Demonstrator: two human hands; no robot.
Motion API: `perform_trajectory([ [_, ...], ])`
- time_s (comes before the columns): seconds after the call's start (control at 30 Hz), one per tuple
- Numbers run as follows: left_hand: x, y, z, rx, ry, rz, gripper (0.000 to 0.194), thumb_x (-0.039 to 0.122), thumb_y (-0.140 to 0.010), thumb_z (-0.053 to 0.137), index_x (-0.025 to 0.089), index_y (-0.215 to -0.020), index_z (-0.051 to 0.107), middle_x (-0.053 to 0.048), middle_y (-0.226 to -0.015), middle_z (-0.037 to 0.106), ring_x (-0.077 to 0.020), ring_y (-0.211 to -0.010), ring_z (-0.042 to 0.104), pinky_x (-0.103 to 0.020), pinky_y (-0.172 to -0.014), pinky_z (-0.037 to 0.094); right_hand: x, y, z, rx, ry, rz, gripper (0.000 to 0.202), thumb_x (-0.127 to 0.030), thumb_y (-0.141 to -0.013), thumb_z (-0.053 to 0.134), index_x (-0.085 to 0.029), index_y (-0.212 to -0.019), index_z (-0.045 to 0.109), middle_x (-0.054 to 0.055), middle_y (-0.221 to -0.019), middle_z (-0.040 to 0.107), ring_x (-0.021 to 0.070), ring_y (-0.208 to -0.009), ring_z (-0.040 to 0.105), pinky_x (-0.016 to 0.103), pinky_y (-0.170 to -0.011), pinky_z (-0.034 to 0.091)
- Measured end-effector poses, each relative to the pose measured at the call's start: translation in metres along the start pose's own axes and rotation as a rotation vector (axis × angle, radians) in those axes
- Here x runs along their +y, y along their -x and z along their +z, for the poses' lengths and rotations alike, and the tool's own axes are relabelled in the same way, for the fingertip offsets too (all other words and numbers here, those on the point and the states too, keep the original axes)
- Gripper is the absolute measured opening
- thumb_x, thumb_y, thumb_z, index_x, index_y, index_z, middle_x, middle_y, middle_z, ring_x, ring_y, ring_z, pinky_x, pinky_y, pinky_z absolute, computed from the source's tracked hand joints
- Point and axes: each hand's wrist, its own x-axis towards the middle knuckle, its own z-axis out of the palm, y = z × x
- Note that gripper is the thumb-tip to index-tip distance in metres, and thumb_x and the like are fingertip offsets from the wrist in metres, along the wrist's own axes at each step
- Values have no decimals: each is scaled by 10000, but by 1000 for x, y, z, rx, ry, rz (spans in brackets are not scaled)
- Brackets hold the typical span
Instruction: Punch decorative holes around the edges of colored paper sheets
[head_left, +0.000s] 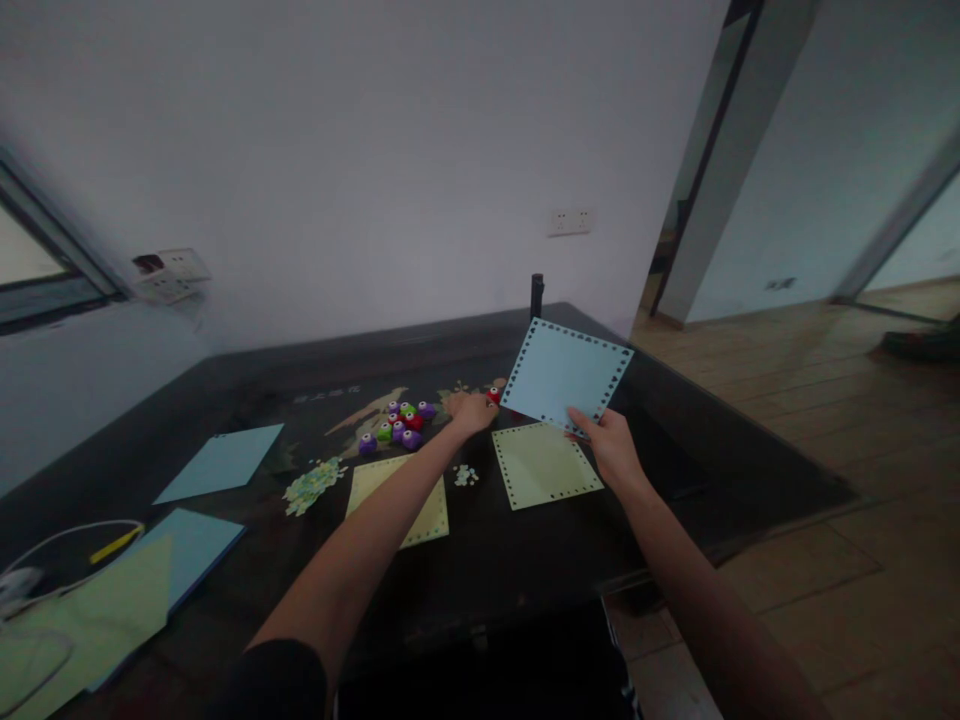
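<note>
My right hand (606, 440) pinches the lower edge of a light blue paper sheet (568, 372), raised and tilted above the table. Small shapes are punched along the sheet's edges. At its left corner, my left hand (472, 412) is closed at a red craft punch (493, 395); the fingers partly hide it. Below the blue sheet lies a pale yellow-green sheet (546, 468) with punched edges. Another yellow sheet (424, 515) lies partly under my left forearm. Several purple, green and red craft punches (397, 428) are grouped left of my left hand.
Paper cut-outs form a pile (313, 486) on the left and a small white heap (465, 475) in the middle. Blue sheets (221, 463) and yellow-green sheets (112, 605) lie farther left, near a white cable and a yellow tool (116, 545). A black upright object (537, 296) stands at the back.
</note>
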Motion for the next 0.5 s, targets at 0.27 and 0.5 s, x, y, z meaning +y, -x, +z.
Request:
perform_trajectory([
  [0.27,18,-5,0,16,38,-18,137,161,-719,597,152,-792,712,-137,-898,711,-294,-976,631,-307,-798,466,0,2,2,-11,16,4,406,-422,-526,781,-130,-788,675,61,-787,707,171,-612,629,299,-555,535],
  [0.5,9,-3,-4,95,193,9,157,195,-744,593,134,-837,703,-121,-857,709,-258,-872,658,-311,-779,477,-1,3,1,-31,39,-6,399,-439,-528,775,-136,-765,668,58,-784,702,174,-612,626,296,-542,531],
])
